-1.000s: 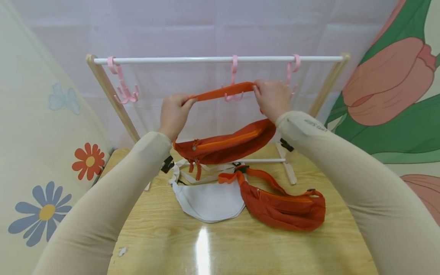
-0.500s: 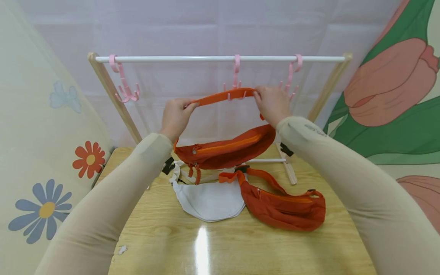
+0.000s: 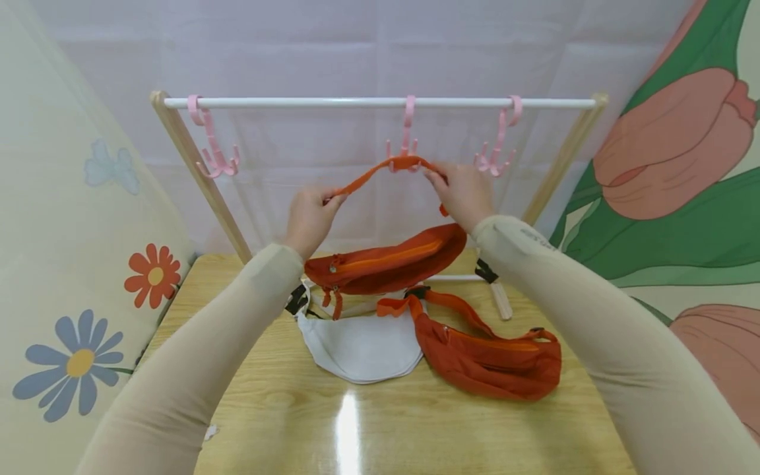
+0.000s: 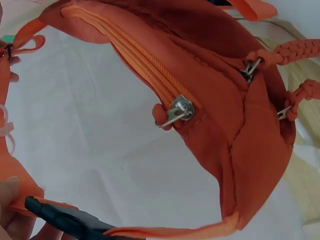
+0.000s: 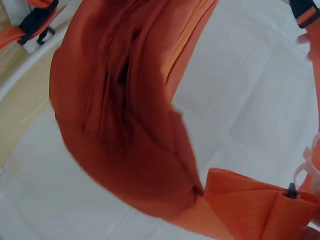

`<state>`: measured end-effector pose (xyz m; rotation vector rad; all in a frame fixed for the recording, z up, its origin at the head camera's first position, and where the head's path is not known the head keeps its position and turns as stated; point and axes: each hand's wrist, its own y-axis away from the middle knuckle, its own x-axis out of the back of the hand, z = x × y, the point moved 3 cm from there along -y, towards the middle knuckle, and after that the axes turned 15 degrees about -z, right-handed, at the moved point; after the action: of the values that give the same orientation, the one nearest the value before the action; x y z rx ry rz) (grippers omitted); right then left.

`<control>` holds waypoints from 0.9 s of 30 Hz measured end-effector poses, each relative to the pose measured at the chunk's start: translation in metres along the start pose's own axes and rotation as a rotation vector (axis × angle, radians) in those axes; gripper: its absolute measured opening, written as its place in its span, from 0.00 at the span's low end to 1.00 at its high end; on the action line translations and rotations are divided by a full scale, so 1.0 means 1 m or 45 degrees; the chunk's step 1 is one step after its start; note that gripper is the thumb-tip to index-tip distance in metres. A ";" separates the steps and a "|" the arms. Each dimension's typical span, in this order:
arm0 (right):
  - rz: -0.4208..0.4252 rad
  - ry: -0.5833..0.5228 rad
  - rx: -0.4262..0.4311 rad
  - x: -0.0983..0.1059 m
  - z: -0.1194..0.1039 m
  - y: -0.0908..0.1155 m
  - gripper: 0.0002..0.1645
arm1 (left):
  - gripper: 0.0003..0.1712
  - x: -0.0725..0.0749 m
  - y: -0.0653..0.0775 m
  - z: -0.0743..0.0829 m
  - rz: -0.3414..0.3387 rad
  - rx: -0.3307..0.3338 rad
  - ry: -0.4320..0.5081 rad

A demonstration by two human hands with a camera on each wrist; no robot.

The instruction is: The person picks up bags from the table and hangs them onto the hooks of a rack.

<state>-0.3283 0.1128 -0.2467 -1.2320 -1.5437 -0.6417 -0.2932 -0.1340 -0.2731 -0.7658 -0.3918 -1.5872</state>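
An orange-red waist bag (image 3: 386, 264) hangs in the air beneath its orange strap (image 3: 363, 179). My left hand (image 3: 310, 218) pinches the strap's left side, and my right hand (image 3: 469, 191) pinches its right side. Between them the strap arches over the lower prongs of the middle pink hook (image 3: 408, 128). In the left wrist view, a black buckle (image 4: 70, 220) sits on the strap beside the left fingers, and the bag's zipper pull (image 4: 181, 109) faces the camera. The right wrist view shows the bag's other end (image 5: 135, 165) and a folded strap section (image 5: 245, 205).
A white rail (image 3: 309, 103) on wooden posts also carries a left pink hook (image 3: 218, 158) and a right pink hook (image 3: 496, 155). Below, a white waist bag (image 3: 362, 349) and a second orange-red waist bag (image 3: 493, 366) lie side by side on the wooden table (image 3: 279, 422).
Both hands have come down and closer together. The strap, stretched nearly straight in front of the middle hook before, now bends over its prongs. The bag has lowered slightly.
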 end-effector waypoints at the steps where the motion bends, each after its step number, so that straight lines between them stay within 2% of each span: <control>1: -0.006 -0.022 0.010 -0.001 0.000 0.000 0.22 | 0.14 -0.002 0.000 -0.001 0.001 -0.001 0.012; 5: -0.033 -0.075 0.034 -0.006 0.002 0.002 0.24 | 0.13 -0.011 0.000 -0.004 0.012 -0.005 0.029; 12: -0.043 -0.275 0.042 -0.014 0.010 0.007 0.28 | 0.13 -0.021 0.002 -0.005 -0.012 0.006 0.056; 18: -0.032 -0.395 -0.002 -0.024 0.015 0.012 0.35 | 0.15 -0.026 0.004 -0.008 -0.042 0.035 0.102; 27: -0.057 -0.529 -0.018 -0.038 0.024 0.018 0.41 | 0.17 -0.037 0.007 -0.018 -0.074 -0.016 0.176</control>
<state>-0.3215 0.1247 -0.2928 -1.4060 -1.9140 -0.4419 -0.2903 -0.1195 -0.3123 -0.6543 -0.3060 -1.6873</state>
